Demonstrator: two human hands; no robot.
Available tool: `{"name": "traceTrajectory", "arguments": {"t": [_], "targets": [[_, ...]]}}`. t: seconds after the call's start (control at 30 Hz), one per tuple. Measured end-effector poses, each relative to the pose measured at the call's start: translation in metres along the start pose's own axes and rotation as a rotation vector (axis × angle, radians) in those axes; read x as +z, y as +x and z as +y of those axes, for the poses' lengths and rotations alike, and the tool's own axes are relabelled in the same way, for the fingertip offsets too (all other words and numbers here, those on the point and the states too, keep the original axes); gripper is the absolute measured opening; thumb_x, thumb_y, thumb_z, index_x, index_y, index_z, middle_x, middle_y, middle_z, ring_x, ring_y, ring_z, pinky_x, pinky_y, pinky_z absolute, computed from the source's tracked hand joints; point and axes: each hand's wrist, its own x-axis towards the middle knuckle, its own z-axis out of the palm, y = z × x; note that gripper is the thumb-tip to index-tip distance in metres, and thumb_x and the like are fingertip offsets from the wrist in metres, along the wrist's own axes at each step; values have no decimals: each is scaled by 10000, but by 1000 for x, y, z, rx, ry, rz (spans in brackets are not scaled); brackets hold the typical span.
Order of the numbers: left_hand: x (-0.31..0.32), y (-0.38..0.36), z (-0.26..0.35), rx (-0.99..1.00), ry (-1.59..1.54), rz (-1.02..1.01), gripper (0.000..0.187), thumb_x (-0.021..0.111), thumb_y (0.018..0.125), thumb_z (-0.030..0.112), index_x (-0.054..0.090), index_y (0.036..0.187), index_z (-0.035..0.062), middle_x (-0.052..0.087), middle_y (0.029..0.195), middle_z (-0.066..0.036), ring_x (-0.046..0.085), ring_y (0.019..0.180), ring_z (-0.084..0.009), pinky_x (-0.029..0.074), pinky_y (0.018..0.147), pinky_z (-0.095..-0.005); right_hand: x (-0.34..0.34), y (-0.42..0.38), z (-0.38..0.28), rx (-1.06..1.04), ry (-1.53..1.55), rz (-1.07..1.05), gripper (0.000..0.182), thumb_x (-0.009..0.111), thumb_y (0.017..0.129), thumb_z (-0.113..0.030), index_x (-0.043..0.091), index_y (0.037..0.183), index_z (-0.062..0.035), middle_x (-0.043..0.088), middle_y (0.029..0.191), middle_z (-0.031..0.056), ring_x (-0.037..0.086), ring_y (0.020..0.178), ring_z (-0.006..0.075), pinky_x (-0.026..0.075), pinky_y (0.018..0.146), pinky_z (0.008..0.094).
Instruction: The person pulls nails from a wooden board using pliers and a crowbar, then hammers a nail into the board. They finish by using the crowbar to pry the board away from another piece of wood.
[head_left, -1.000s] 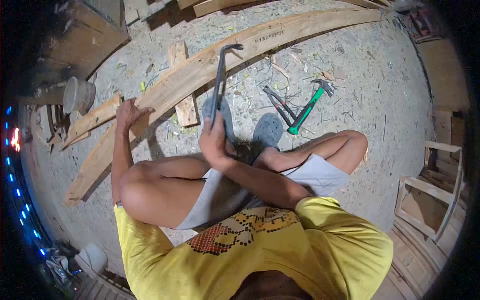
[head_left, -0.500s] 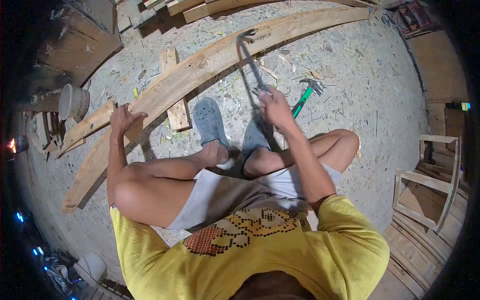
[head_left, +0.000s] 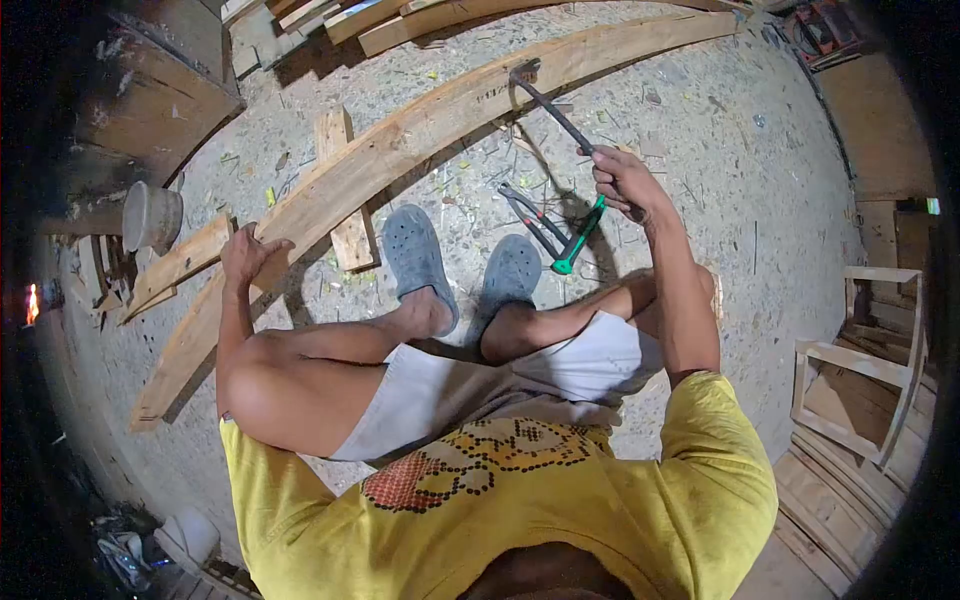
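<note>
A long wooden plank (head_left: 365, 165) runs diagonally across the floor, appearing curved in this view. My left hand (head_left: 250, 258) grips it near its lower left part, thumb over the upper face. My right hand (head_left: 628, 182) is closed around the shaft of a dark pry bar (head_left: 558, 116). The bar's hooked end meets the plank by a dark spot on its face. Below my right hand lies a claw hammer with a green handle (head_left: 580, 241), its head hidden behind the hand. Pincers (head_left: 530, 215) with red marks on the handles lie beside the hammer.
A short wood piece (head_left: 350, 240) lies crosswise under the plank. Nails and chips litter the concrete floor. More boards (head_left: 400, 30) lie at the top. A round tub (head_left: 152, 215) is at left and a wooden frame (head_left: 855, 360) at right. My clogs (head_left: 415, 250) are close to the plank.
My right hand has moved right with the pry bar, whose hooked end has shifted right along the plank. The pincers now show more fully. My left hand stays on the plank.
</note>
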Motion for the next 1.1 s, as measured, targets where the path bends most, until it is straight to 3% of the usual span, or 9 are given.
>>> {"name": "traceTrajectory", "arguments": {"t": [0.2, 0.3, 0.37, 0.43, 0.57, 0.67, 0.9, 0.97, 1.1], "targets": [[-1, 1, 3, -20, 1, 10, 802, 835, 636, 719, 737, 1035, 30, 721, 840, -216, 713, 866, -420, 554, 763, -504, 109, 42, 103, -270, -255, 447, 363, 556, 1061, -262, 571, 1296, 14, 492, 658, -27, 454, 517, 106, 367, 458, 289], [11, -6, -4, -86, 71, -125, 933, 834, 633, 745, 680, 1211, 29, 730, 1059, -224, 709, 983, -399, 552, 837, -484, 204, 56, 127, -407, -251, 681, 332, 562, 1052, -242, 571, 1270, 8, 574, 735, 32, 488, 530, 148, 403, 501, 320], [35, -4, -26, 33, -30, 149, 915, 812, 643, 764, 683, 1178, 34, 733, 998, -217, 714, 944, -395, 557, 813, -481, 250, 109, 178, -534, -170, 832, 288, 526, 1066, -239, 570, 1242, -14, 555, 750, 25, 475, 520, 134, 392, 469, 307], [10, -3, -12, -14, 26, -39, 884, 789, 664, 775, 684, 1129, 31, 731, 932, -209, 716, 911, -395, 558, 785, -480, 254, 96, 167, -439, 2, 698, 271, 520, 1069, -236, 563, 1244, -34, 518, 726, 7, 461, 510, 120, 373, 438, 295], [1, 0, 4, -59, 44, -39, 782, 834, 678, 684, 705, 1132, 59, 740, 945, -196, 716, 931, -390, 547, 792, -481, 173, 42, 153, -173, 540, 151, 242, 522, 1068, -219, 538, 1271, -88, 392, 664, -40, 409, 474, 80, 308, 349, 261], [17, -1, -11, 22, 66, 90, 796, 817, 673, 716, 705, 1113, 62, 744, 935, -189, 722, 907, -386, 550, 768, -482, 119, 12, 132, -158, 351, 113, 248, 548, 1060, -222, 534, 1273, -96, 368, 652, -48, 381, 454, 72, 294, 330, 257], [22, -38, 6, 82, -69, 234, 630, 861, 710, 591, 691, 1012, 65, 728, 883, -192, 712, 834, -405, 533, 713, -497, 23, 6, 140, -163, 48, 536, 328, 608, 1048, -269, 592, 1262, -22, 482, 628, -20, 440, 454, 92, 350, 375, 269], [20, -55, 22, -45, -7, 91, 580, 851, 775, 508, 682, 1125, 78, 737, 992, -156, 709, 907, -388, 535, 756, -470, -6, 9, 147, -176, -15, 603, 315, 609, 1049, -256, 628, 1236, -4, 519, 654, -12, 444, 458, 73, 342, 394, 266], [26, -81, 30, 60, -129, 85, 550, 842, 819, 350, 662, 1297, 144, 700, 1248, -144, 689, 1072, -362, 540, 878, -441, -45, 23, 178, -131, -103, 932, 371, 644, 1005, -261, 666, 1199, 55, 669, 805, 104, 630, 660, 215, 497, 604, 368]]}}
